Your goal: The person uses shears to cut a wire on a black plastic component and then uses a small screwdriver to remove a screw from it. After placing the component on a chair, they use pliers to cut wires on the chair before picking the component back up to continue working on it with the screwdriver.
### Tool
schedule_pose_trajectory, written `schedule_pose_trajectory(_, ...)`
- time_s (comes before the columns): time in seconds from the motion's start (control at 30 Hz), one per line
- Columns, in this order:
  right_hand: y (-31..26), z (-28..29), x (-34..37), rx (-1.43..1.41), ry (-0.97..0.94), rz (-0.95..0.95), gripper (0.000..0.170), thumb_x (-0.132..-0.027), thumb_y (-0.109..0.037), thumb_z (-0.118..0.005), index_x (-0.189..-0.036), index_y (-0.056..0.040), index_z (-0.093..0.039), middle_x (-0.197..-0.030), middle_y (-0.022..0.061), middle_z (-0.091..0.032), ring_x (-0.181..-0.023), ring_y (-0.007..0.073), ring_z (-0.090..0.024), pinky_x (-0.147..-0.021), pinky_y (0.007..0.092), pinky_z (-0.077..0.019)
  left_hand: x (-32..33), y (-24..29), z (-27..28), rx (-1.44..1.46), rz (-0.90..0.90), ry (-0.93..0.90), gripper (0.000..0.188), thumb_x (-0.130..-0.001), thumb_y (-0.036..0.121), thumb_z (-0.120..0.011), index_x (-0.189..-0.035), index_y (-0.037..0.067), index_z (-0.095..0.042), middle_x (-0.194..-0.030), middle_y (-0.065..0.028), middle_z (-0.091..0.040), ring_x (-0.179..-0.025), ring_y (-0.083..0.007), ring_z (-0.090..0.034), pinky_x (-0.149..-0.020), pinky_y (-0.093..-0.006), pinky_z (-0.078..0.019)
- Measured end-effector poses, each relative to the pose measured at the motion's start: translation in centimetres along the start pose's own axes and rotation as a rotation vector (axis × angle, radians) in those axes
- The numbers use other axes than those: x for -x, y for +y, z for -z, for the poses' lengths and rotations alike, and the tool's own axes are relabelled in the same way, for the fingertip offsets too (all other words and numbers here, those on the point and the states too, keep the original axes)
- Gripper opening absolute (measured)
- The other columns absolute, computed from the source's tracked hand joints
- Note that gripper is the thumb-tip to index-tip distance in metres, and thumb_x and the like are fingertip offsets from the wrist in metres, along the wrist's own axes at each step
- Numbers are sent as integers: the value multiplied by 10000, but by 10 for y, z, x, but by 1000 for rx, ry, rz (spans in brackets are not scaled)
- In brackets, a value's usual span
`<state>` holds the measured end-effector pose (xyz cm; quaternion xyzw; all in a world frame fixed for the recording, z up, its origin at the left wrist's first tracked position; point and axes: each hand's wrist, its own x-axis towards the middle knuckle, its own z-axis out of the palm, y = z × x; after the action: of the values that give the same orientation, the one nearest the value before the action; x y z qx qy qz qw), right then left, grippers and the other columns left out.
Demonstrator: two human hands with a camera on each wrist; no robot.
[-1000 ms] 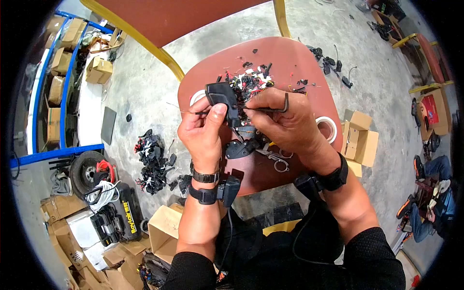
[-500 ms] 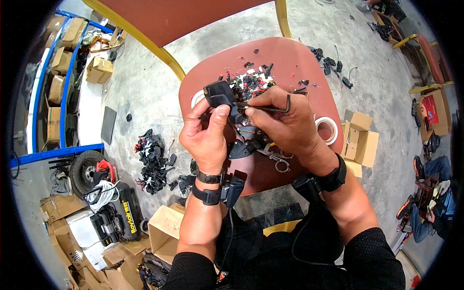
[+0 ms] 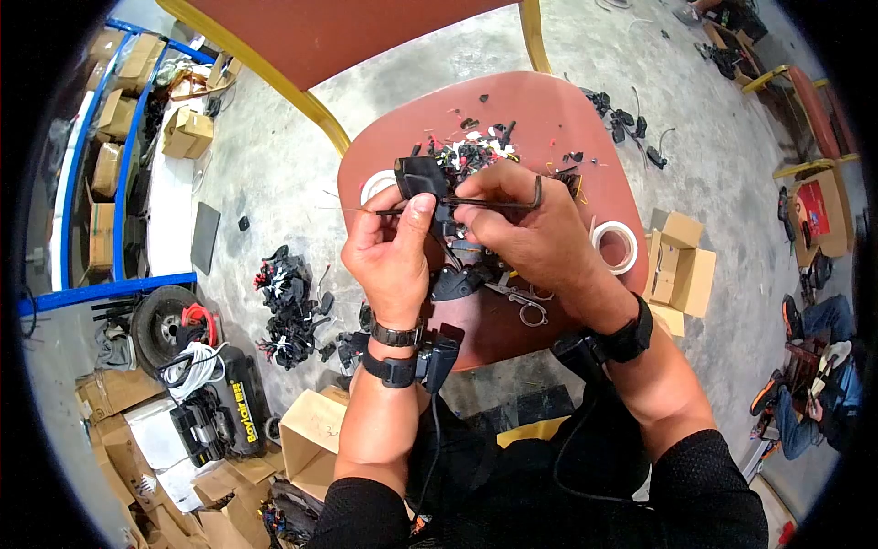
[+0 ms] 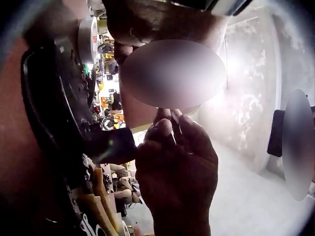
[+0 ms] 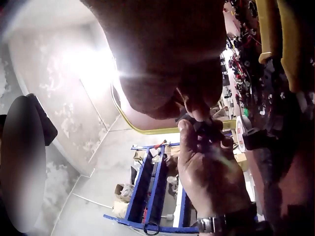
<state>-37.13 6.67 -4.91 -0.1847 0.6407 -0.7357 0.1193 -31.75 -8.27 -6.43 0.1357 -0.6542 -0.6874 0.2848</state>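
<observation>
In the head view my left hand (image 3: 389, 265) grips a black plastic housing (image 3: 421, 176), its thumb pressed along the near side. A thin dark wire (image 3: 352, 209) sticks out leftward past those fingers. My right hand (image 3: 540, 233) pinches a black L-shaped hex key (image 3: 538, 190), short arm pointing up and long arm reaching to the housing's right side. Where the key's tip meets the housing is hidden by fingers. Below the hands, another black plastic part (image 3: 457, 282) lies on the red seat (image 3: 498, 339), near scissors (image 3: 529, 306).
A pile of small black, white and red scraps (image 3: 476, 151) covers the seat's middle. Tape rolls (image 3: 631, 247) lie at both sides. An open carton (image 3: 695, 274) stands to the right. Black wired parts (image 3: 293, 306) are heaped on the floor at left, near a blue shelf rack (image 3: 69, 201).
The black housing has tilted in my left hand, its top face now squarer to the head camera. My right hand and the hex key have shifted slightly left over the last half second.
</observation>
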Motion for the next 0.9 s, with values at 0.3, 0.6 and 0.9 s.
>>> schedule_pose_trajectory(0.3,-32,10,-2,-226,-103,-367,227,-977,-165,-553,-1041,16,-673,-903,70,-706,-687,113,-646,-599,236,-498,0,1,3,-37,-40,-4,230,-887,18,-752,-1102,-27,-683,-998,-54,-714,-884,-92,-639,-805,-237,-517)
schedule_pose_trajectory(0.6,-30,21,-8,38,-214,-427,216,-960,-173,-573,-915,12,-676,-743,50,-665,-634,102,-606,-565,267,-487,3,-8,10,-132,-212,-37,272,-866,8,-773,-1115,-50,-681,-1053,-97,-722,-954,-137,-648,-869,-280,-524)
schedule_pose_trajectory(0.9,-11,25,1,507,-243,240,186,-918,-176,-621,-828,-14,-608,-700,179,-647,-661,373,-653,-587,437,-506,7,3,12,-73,-121,-75,270,-868,2,-769,-1117,-57,-684,-1036,-91,-724,-933,-122,-647,-860,-269,-523)
